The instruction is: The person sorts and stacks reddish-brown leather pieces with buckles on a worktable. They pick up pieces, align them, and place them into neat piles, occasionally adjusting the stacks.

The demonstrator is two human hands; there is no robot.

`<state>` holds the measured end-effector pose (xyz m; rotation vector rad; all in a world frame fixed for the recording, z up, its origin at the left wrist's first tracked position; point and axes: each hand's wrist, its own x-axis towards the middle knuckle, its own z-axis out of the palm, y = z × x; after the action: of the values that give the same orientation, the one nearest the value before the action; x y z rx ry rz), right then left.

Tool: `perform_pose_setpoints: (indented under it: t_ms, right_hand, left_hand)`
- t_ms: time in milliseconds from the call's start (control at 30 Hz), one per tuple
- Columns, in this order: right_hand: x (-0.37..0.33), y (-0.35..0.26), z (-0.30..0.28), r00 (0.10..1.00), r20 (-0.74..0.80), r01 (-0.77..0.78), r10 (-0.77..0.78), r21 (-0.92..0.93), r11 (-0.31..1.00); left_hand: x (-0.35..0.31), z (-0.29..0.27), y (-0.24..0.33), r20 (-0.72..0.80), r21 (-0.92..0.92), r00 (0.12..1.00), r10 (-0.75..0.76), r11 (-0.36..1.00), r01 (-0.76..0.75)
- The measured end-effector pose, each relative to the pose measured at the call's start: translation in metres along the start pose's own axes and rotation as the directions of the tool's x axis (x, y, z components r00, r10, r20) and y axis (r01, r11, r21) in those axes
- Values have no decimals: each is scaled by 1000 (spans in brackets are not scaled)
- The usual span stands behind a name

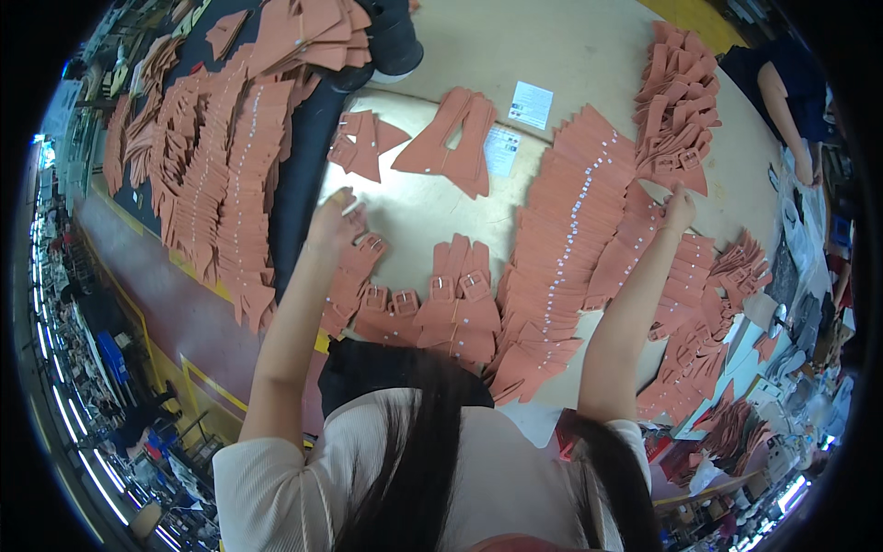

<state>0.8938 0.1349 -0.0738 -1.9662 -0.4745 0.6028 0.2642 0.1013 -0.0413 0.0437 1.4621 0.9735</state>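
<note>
My left hand [333, 221] is closed around a small white stick-like thing [351, 209], above terracotta strap pieces with buckles [370, 247]. At the far right, my right hand [680, 212] pinches the edge of a terracotta cut piece [682, 178], which looks like a shoe upper part, below a heap of buckled straps [679, 101]. A long overlapping row of similar pieces [561, 221], dotted with small white labels, runs between my hands. Before me lie flat pieces with square buckles [457, 304]. Farther off are a piece with a cut-out [451, 143] and a buckled piece [364, 144].
Two printed paper slips [531, 105] lie on the table [506, 46]. On the left, a dark surface carries long rows of terracotta pieces [207, 175]. A black cylindrical object [395, 41] stands at the back. Another person's arm [782, 106] is at the far right.
</note>
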Motion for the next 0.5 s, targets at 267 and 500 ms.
perform_pose_setpoints:
  t_ms: [267, 500]
  right_hand:
    - [-237, -18, -27, 974, 180, 147, -135, -57, 987]
    - [-333, -22, -49, 970, 240, -30, 31, -10, 1000]
  left_hand:
    - [102, 30, 17, -334, 672, 868, 366, 739, -53]
    - [73, 65, 16, -343, 798, 766, 543, 599, -68]
